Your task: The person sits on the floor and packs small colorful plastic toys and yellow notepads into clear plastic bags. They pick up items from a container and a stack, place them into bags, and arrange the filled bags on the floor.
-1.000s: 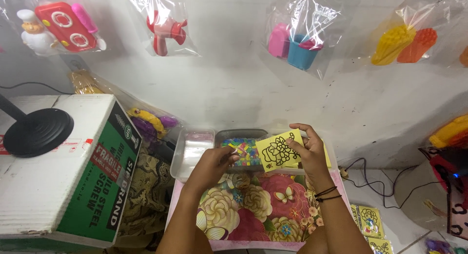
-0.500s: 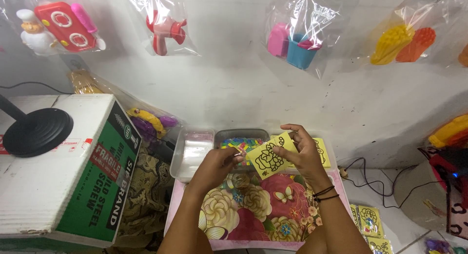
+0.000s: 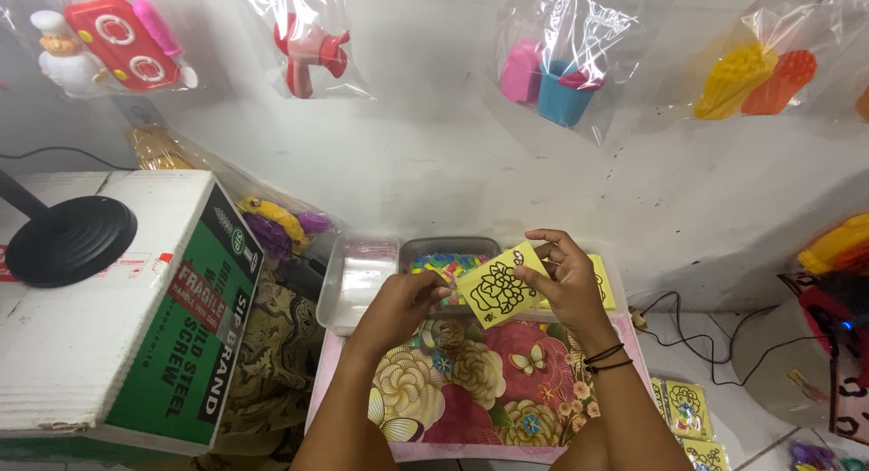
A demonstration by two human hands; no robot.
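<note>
Far left: a black round lamp base sits on top of a white and green cardboard box. Behind the box, a clear bag of yellow and purple toys leans at the wall.

Centre left: a clear plastic tray holding a stack of clear sleeves stands at the back edge of the floral worktop, which is pink with big printed flowers and butterflies. Just beside it, to the right, a darker tray holds small multicoloured pieces.

Left hand: over the worktop's back edge, fingers curled together, tips at the lower left corner of the yellow card; cannot tell whether they pinch anything small.

Yellow card: square, black outline drawing of flowers, held tilted above the trays, between both hands.

Right hand: fingers clamped on the card's right edge, thumb in front, the rest behind. Black bands on the wrist. A stack of more yellow cards lies under and behind this hand.

Right: black cables trail over the white floor. More yellow drawing cards lie on the floor near the worktop's right corner.

Along the wall, clear bags of plastic toys hang: red stove set, red fan toy, pink and blue cups, yellow and orange moulds.
</note>
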